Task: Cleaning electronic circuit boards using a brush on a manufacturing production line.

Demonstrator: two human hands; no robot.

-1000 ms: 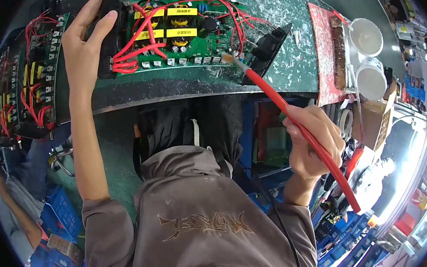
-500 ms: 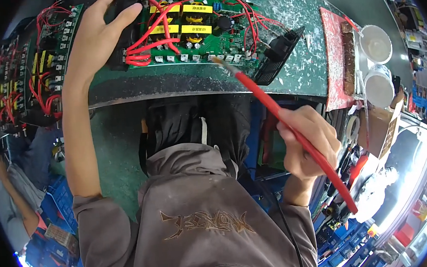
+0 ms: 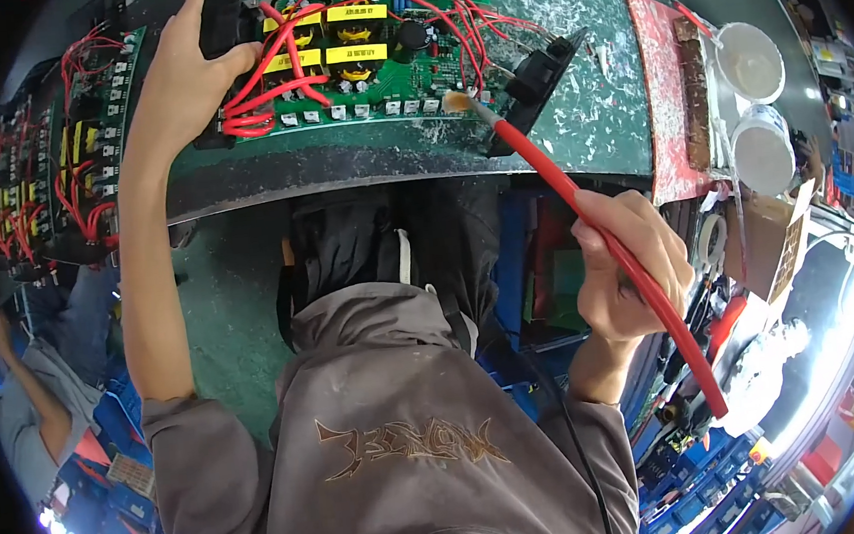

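My right hand (image 3: 636,266) is closed round a long red-handled brush (image 3: 599,215). Its pale bristle tip touches or hovers just over the near edge of a green circuit board (image 3: 402,78), by a row of small metal-tabbed parts; contact cannot be told. The board carries yellow-labelled transformers (image 3: 358,54) and thick red wires (image 3: 280,53). At its left end my left hand (image 3: 193,70) is wrapped round a black end panel (image 3: 223,22), thumb toward the wires. A second black panel (image 3: 538,88) stands tilted at the board's right end, joined by thin wires.
More wired circuit boards (image 3: 86,143) stand at the left of the green bench (image 3: 578,145). On the right are a red board (image 3: 663,98) with a brown strip, and two white tubs (image 3: 752,61). Another person's arm (image 3: 41,398) shows at the far left.
The circuit board and its panels have shifted left, along with my left hand. The brush tip has moved right along the board's near edge, to the end by the right panel.
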